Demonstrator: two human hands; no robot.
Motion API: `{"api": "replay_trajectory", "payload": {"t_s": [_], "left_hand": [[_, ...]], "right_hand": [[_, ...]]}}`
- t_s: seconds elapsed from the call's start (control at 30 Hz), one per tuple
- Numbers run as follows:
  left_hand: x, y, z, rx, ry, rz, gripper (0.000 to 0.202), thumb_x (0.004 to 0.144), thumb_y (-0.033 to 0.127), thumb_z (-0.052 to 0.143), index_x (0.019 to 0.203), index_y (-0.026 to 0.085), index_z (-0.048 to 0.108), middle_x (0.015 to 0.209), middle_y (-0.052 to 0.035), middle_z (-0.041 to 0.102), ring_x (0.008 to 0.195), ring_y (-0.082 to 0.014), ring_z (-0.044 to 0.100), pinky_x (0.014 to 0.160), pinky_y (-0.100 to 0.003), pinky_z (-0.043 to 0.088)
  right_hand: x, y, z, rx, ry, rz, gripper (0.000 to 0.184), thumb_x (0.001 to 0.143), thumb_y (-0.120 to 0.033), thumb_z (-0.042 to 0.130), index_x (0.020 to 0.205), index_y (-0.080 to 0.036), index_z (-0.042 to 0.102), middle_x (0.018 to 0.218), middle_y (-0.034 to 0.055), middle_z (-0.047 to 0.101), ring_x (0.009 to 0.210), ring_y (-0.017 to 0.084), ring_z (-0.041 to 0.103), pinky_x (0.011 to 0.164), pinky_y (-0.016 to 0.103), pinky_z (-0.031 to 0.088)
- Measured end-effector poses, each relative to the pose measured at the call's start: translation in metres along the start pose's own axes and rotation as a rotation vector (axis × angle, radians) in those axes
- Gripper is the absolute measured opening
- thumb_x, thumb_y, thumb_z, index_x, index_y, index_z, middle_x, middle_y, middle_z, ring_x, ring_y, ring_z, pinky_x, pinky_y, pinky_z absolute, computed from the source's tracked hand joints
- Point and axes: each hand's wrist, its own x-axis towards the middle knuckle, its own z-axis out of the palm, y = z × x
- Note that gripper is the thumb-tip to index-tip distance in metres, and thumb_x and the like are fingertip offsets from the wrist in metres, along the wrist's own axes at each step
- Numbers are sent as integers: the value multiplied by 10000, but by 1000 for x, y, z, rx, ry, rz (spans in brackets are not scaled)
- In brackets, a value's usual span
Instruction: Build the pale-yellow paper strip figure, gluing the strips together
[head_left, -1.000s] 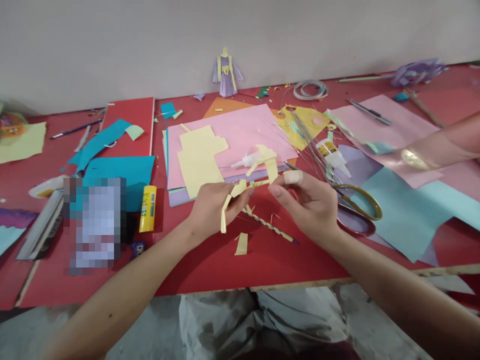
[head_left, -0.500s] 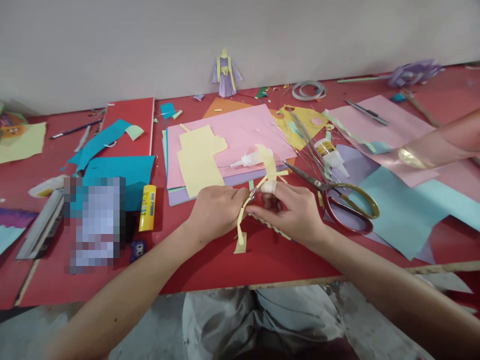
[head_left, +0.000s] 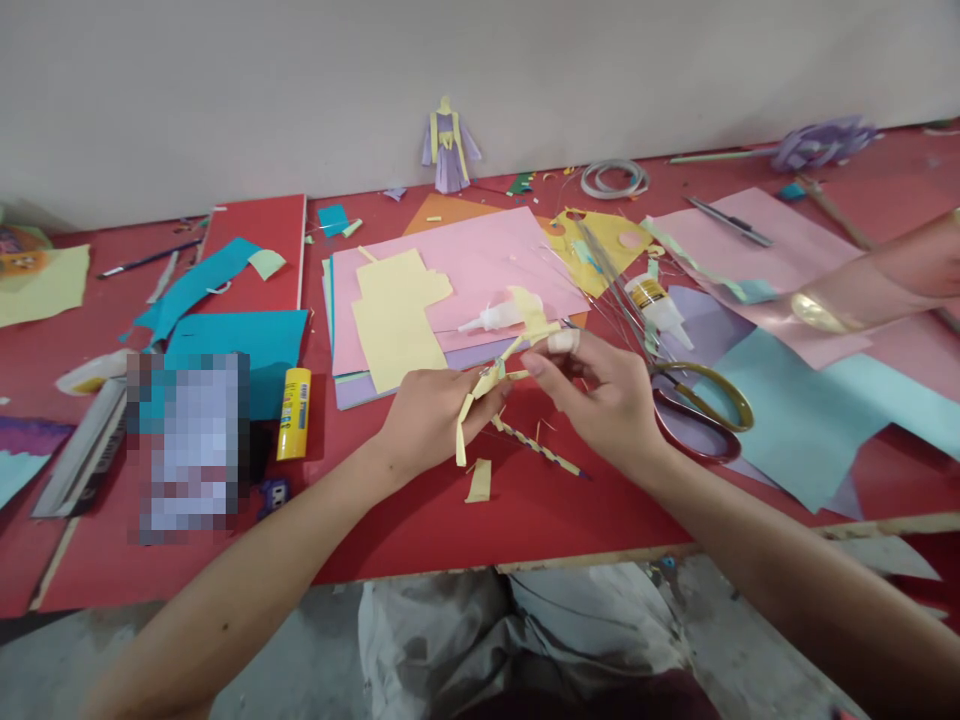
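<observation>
My left hand [head_left: 431, 415] pinches a small figure of folded yellow paper strips [head_left: 468, 405] between thumb and fingers. One strip hangs down past the knuckles, and others stick out to the upper right. My right hand [head_left: 611, 390], a white wrap round one finger, has its thumb and forefinger closed on the end of a yellow strip of that figure. Below the hands lie a thin stick wound with yellow and dark stripes [head_left: 544, 449] and a small yellow paper scrap [head_left: 478, 481]. Just behind the right hand are large scissors [head_left: 701, 410], their blades mostly hidden.
Pink sheets [head_left: 480, 250] with cut yellow paper [head_left: 401, 320] and a white nozzle bottle [head_left: 491, 317] lie ahead. A glue stick [head_left: 294, 413] is at left, a glue bottle [head_left: 658, 305] at right. A purple paper doll [head_left: 450, 150] leans on the wall. Another person's arm [head_left: 877, 270] reaches in.
My right hand has shifted right and opened a gap from the left hand. The paper figure has tilted and moved slightly left, uncovering more of the striped stick and the scrap.
</observation>
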Motion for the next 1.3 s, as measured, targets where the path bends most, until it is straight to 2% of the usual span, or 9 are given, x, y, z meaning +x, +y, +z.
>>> {"api": "replay_trajectory", "payload": {"t_s": [0.1, 0.2, 0.27, 0.43, 0.63, 0.8, 0.97, 1.2, 1.3], "left_hand": [[1, 0, -2, -86, -3, -41, 342, 929, 307, 466, 622, 167, 522, 468, 47, 436, 426, -71, 349, 485, -226, 262], [0, 0, -4, -154, 5, -91, 373, 939, 344, 456, 613, 167, 505, 479, 52, 392, 443, -67, 323, 484, -222, 260], [1, 0, -6, -180, 4, -104, 388, 944, 364, 447, 614, 167, 499, 496, 50, 384, 456, -68, 322, 484, -221, 265], [2, -1, -6, -188, -6, -60, 401, 950, 367, 437, 603, 171, 481, 499, 51, 358, 464, -72, 315, 483, -228, 267], [2, -1, -9, -235, -33, -85, 416, 942, 379, 457, 583, 171, 477, 481, 52, 376, 450, -69, 324, 479, -232, 262], [3, -1, -11, -257, -63, -90, 403, 949, 394, 451, 629, 169, 548, 503, 36, 481, 462, -74, 400, 487, -236, 266], [5, -1, -14, -301, -141, -116, 441, 955, 416, 437, 624, 172, 594, 501, 24, 529, 466, -79, 448, 498, -241, 279], [5, 2, -17, -339, -205, -201, 510, 984, 426, 349, 571, 163, 492, 500, 21, 501, 481, -78, 462, 541, -233, 331], [5, 1, -16, -357, -194, -184, 504, 986, 410, 357, 560, 163, 469, 500, 23, 497, 482, -74, 463, 544, -234, 336]], "right_hand": [[3, 3, 1, 12, -92, -16, 165, 892, -351, 576, 869, -196, 626, 666, -16, 540, 597, 110, 482, 564, 248, 371], [4, 6, 3, -71, -131, -55, 163, 893, -324, 570, 808, -189, 603, 613, -35, 420, 579, 110, 400, 559, 255, 316], [5, 7, 3, -70, -156, -32, 195, 900, -333, 557, 774, -187, 587, 626, -29, 435, 578, 111, 387, 553, 260, 298], [5, 8, 3, 30, -243, -28, 279, 931, -393, 501, 764, -188, 592, 717, 12, 574, 660, 135, 494, 604, 269, 342], [5, 6, 3, 11, -208, -27, 313, 928, -404, 508, 712, -183, 557, 664, 0, 543, 620, 123, 465, 590, 271, 331], [5, 6, 2, -4, -176, -22, 341, 923, -413, 514, 674, -182, 545, 592, -26, 456, 563, 106, 395, 547, 262, 301], [5, 6, 0, 34, -129, 10, 324, 917, -412, 527, 692, -183, 574, 579, -34, 485, 547, 98, 419, 534, 248, 313], [4, 6, 0, 24, -98, 16, 329, 912, -412, 539, 683, -180, 583, 548, -36, 473, 527, 96, 430, 521, 244, 323], [4, 9, 1, -8, -86, -14, 324, 912, -413, 538, 699, -178, 604, 594, -16, 531, 572, 110, 472, 543, 248, 337]]}}
